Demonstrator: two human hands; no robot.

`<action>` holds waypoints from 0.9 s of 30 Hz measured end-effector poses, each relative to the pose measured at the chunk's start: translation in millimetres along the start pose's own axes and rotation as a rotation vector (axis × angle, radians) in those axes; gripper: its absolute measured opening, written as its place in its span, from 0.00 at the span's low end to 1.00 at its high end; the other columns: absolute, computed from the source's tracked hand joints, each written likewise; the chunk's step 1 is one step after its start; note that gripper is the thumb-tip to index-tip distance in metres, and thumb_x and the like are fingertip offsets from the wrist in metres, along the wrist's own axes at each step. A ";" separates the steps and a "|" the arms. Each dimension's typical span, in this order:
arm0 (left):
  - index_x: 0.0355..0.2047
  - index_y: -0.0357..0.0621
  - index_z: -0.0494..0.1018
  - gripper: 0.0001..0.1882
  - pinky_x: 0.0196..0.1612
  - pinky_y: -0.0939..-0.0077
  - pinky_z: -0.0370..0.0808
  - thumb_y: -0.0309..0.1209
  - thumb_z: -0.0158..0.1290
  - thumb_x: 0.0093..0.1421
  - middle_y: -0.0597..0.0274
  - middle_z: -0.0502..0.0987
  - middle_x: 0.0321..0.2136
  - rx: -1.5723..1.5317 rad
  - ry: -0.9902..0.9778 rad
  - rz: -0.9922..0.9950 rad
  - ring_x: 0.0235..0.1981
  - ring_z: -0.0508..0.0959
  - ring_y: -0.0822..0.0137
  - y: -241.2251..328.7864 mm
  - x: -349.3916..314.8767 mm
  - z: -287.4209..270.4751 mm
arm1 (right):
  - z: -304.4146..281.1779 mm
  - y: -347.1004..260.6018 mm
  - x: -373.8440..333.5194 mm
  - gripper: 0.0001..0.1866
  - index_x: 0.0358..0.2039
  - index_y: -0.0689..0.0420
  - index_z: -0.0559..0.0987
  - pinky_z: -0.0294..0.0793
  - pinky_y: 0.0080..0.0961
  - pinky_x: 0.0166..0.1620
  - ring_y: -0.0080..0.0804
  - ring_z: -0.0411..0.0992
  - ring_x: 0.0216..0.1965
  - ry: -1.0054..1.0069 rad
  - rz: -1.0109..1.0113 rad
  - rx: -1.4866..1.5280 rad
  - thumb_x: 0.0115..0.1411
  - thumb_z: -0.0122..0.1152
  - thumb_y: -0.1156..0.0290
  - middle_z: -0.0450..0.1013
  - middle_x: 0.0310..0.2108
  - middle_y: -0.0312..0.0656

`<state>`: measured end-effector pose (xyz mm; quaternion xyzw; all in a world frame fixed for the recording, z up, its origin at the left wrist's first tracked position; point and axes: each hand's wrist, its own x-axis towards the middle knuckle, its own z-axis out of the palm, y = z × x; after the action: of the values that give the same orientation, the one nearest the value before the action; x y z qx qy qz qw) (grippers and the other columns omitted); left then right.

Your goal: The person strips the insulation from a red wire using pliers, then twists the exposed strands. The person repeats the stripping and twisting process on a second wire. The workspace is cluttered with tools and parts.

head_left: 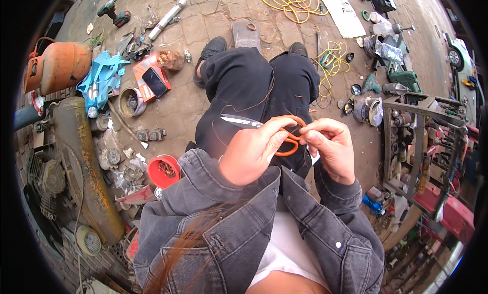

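A paved brick floor is seen strewn with tools and parts, with a long rusted tank lying at the left and a metal rack of tools standing at the right. An orange canister is set at the far left, and a tangle of yellow cable lies at the far side. A red bowl of small parts is placed near the left knee. In the middle, over the black trousers, a pair of orange-handled scissors is held, its blades pointed left. The left hand is closed around the handles, fingers curled over the loop. The right hand is closed too, its fingertips pinched at the right handle loop, touching the left hand's fingers.
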<state>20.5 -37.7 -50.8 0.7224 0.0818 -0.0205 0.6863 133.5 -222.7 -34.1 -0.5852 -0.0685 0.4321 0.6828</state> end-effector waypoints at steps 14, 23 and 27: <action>0.67 0.46 0.58 0.27 0.33 0.61 0.74 0.28 0.47 0.68 0.40 0.78 0.31 0.006 0.032 -0.006 0.31 0.80 0.43 0.8 -2.1 3.2 | 15.3 12.2 9.0 0.16 0.47 0.67 0.78 0.71 0.15 0.30 0.19 0.72 0.26 0.068 0.026 0.167 0.61 0.65 0.75 0.78 0.31 0.42; 0.68 0.44 0.55 0.29 0.35 0.65 0.75 0.27 0.48 0.68 0.42 0.78 0.33 0.006 0.015 0.017 0.33 0.81 0.48 -2.8 -3.0 6.6 | 21.0 17.1 7.2 0.07 0.38 0.64 0.80 0.69 0.14 0.30 0.18 0.69 0.24 0.104 -0.008 0.159 0.62 0.64 0.74 0.77 0.30 0.40; 0.66 0.40 0.58 0.27 0.38 0.71 0.74 0.26 0.48 0.68 0.47 0.78 0.35 -0.112 -0.030 -0.064 0.33 0.80 0.61 -1.5 -3.1 7.3 | 17.9 15.1 7.8 0.06 0.37 0.63 0.79 0.68 0.13 0.30 0.17 0.68 0.25 0.176 -0.089 0.139 0.64 0.62 0.74 0.76 0.31 0.39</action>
<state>17.8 -45.1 -52.3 0.6793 0.0953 -0.0487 0.7260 119.9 -205.1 -44.8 -0.5687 -0.0040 0.3519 0.7435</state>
